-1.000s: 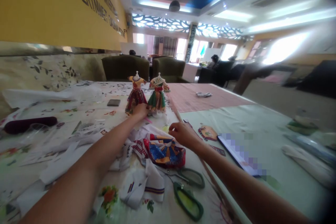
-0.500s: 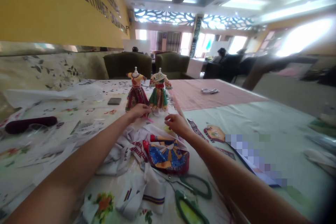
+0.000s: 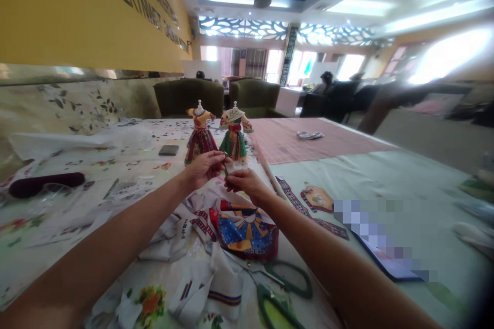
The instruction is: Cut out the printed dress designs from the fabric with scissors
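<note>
My left hand (image 3: 206, 167) and my right hand (image 3: 243, 181) are close together over the table, fingers pinched. Between them runs a small, thin dark item (image 3: 226, 167), too small to name, which both hands seem to grip. Just behind stand two small dress forms, one in a yellow and maroon dress (image 3: 200, 139), the other in a green and cream dress (image 3: 233, 139). Nearer to me lies a blue, yellow and red patterned cloth piece (image 3: 247, 229) on white fabric scraps (image 3: 165, 239). Green-handled scissors (image 3: 283, 280) lie open in front of it.
Patterned trim strips (image 3: 291, 195) and a yellow cloth piece (image 3: 317, 198) lie right of my right forearm, beside a blurred flat item (image 3: 389, 254). A dark elongated object (image 3: 46, 184) is at left. People sit in the background beyond green chairs (image 3: 254, 96).
My right hand has moved left and met my left hand. The thin dark item now shows between them. My left hand has shifted slightly, and its fingers are raised a little.
</note>
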### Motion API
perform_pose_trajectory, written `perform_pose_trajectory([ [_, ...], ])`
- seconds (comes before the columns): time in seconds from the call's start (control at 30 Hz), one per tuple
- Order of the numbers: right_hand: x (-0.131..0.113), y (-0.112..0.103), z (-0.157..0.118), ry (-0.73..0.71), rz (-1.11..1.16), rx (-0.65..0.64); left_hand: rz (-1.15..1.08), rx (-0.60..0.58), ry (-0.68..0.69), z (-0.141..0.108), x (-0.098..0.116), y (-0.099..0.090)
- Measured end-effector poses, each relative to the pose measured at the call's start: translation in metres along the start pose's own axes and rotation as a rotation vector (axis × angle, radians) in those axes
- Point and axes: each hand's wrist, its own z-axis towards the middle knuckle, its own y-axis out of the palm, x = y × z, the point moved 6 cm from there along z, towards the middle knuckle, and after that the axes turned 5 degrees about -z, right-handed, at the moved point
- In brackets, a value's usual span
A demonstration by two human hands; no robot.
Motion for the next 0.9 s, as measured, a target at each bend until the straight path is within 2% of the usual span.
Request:
perform_pose_trajectory([
  [0.27, 0.004, -0.005, -0.003, 0.07, -0.093, 0.01, -0.031, 0.187, 0.014, -0.01, 0.0, -0.012],
  [0.4, -0.007, -0.014, 0.001, 0.09, -0.268, 0.023, 0.069, 0.299, 0.039, -0.015, -0.003, -0.026],
  [0.5, -0.02, -0.02, 0.006, 0.101, -0.439, -0.017, 0.156, 0.37, 0.122, -0.018, 0.001, -0.031],
  [0.73, -0.059, -0.033, 0.014, 0.028, -0.814, -0.09, 0.266, 0.321, 0.257, -0.015, 0.02, -0.02],
  [0.8, -0.071, -0.033, 0.014, -0.022, -0.897, -0.103, 0.309, 0.25, 0.287, -0.016, 0.023, -0.012],
  [0.9, -0.088, -0.027, 0.014, -0.107, -0.977, -0.134, 0.375, 0.065, 0.242, -0.015, 0.019, 0.004],
])
